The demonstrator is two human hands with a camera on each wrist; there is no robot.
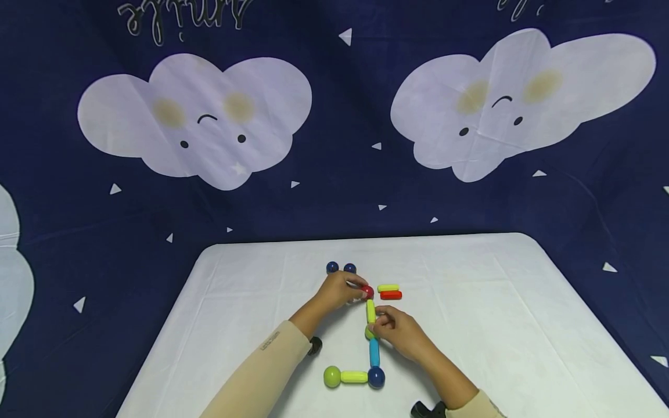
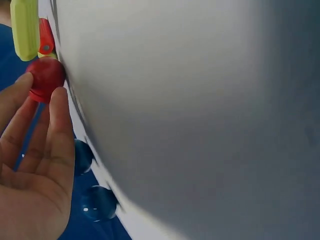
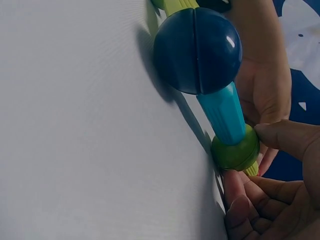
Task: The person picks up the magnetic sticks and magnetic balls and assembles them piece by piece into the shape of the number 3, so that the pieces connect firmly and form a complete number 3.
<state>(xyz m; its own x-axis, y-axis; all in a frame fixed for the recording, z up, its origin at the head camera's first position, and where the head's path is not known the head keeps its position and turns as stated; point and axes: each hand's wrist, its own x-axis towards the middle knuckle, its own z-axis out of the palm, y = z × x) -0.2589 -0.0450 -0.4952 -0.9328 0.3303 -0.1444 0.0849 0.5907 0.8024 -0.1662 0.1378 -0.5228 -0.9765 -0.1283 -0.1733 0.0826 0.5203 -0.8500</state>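
Observation:
My left hand (image 1: 340, 290) pinches a red ball (image 1: 368, 292) between thumb and fingers, as the left wrist view also shows. Just below the ball is the end of a yellow-green rod (image 1: 371, 310); whether the two are joined I cannot tell. With thumb and fingers, my right hand (image 1: 402, 332) grips a green ball (image 3: 237, 150) at that rod's other end. From there a light-blue rod (image 1: 374, 353) runs to a dark blue ball (image 1: 376, 377). Another yellow-green rod (image 1: 354, 377) links this ball to a second green ball (image 1: 331, 377), forming an L-shaped corner.
Two loose dark blue balls (image 1: 332, 267) lie beyond my left hand. A loose yellow rod (image 1: 388, 288) and a red rod (image 1: 391, 295) lie side by side, right of the red ball. The white table (image 1: 470, 278) ends at a dark blue cloud-patterned cloth (image 1: 345, 203).

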